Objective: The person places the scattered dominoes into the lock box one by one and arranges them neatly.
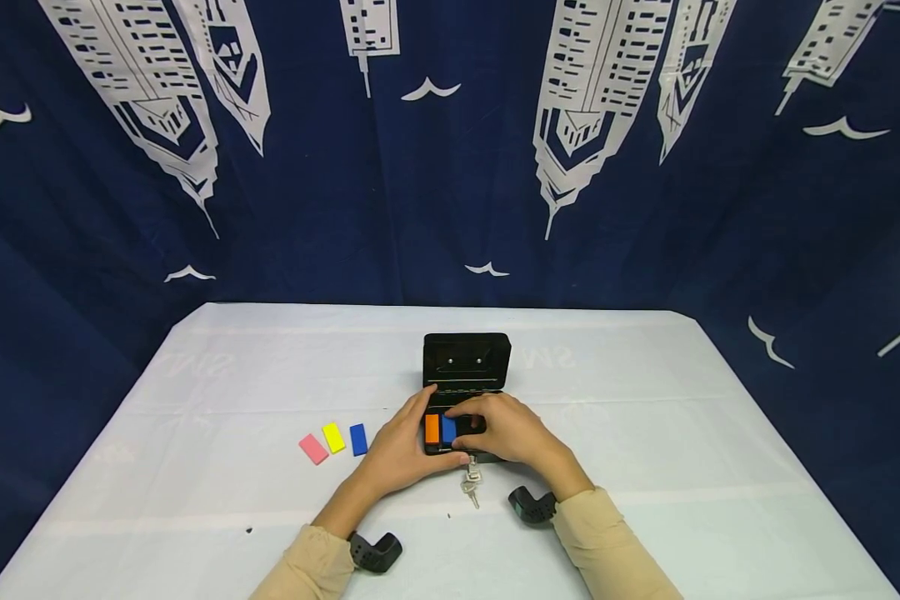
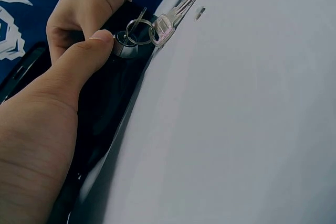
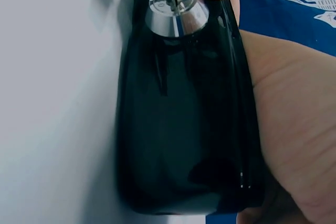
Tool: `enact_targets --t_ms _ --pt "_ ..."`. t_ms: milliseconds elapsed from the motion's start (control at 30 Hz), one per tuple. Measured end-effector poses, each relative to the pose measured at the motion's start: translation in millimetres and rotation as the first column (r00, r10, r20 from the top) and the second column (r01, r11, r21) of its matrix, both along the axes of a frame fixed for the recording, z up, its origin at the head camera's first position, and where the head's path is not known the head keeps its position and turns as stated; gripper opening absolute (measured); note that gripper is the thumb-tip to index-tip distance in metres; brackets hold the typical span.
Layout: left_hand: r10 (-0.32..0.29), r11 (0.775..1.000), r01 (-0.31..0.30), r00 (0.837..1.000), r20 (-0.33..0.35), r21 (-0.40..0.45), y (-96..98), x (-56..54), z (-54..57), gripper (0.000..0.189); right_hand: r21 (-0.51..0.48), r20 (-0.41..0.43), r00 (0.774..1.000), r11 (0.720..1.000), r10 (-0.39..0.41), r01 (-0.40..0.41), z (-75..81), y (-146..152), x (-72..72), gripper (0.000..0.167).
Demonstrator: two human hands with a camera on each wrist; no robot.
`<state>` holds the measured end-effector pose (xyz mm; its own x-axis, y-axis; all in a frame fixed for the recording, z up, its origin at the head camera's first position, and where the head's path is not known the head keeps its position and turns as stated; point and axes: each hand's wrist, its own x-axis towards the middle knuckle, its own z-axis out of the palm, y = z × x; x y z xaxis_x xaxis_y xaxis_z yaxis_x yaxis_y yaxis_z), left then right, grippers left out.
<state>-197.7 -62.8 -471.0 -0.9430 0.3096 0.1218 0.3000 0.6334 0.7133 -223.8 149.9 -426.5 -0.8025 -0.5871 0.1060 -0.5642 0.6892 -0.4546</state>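
Note:
A black metal lock box (image 1: 467,360) stands on the table with its lid raised. My left hand (image 1: 399,450) grips the box from its left side, thumb along the front beside the silver lock (image 2: 126,49) and fingers toward the back. Inside, an orange block (image 1: 432,428) stands at the left end, with a blue block (image 1: 448,430) beside it. My right hand (image 1: 512,427) reaches in from the right and pinches that blue block between thumb and fingers. Keys (image 1: 470,492) on a ring hang from the lock at the front. Both wrist views hide the box's inside.
Left of the box lie a pink block (image 1: 313,449), a yellow block (image 1: 333,437) and another blue block (image 1: 358,439), near my left hand. A white cloth covers the table (image 1: 645,400). Behind it hangs a navy printed curtain (image 1: 450,192).

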Motion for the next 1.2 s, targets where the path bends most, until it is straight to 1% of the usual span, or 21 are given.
enact_targets --t_ms 200,400,800,1033,1200 --pt "0.001 1.000 -0.001 1.000 -0.005 0.006 -0.5 -0.4 -0.4 0.120 0.019 0.008 0.999 0.999 -0.034 0.033 1.3 -3.7 0.2 0.036" --pt "-0.001 1.000 0.001 1.000 -0.001 0.003 -1.4 -0.8 -0.9 0.120 0.014 -0.023 1.000 1.000 -0.013 0.013 -1.0 -5.0 0.1 0.036" --pt "-0.006 1.000 0.006 1.000 -0.002 0.002 -2.0 -2.1 0.9 0.119 0.042 -0.092 0.996 0.999 -0.008 0.012 -1.3 -8.1 -0.5 0.037" --pt "-0.002 1.000 0.002 1.000 -0.011 0.003 -2.0 -2.5 1.9 0.120 0.034 -0.076 0.997 0.999 -0.028 0.030 -0.3 -8.4 -1.7 0.036" --pt "-0.005 1.000 0.005 1.000 -0.004 0.000 -2.0 -2.3 0.6 0.120 0.039 -0.069 0.997 0.999 -0.025 0.028 -1.9 -7.7 -2.0 0.036"
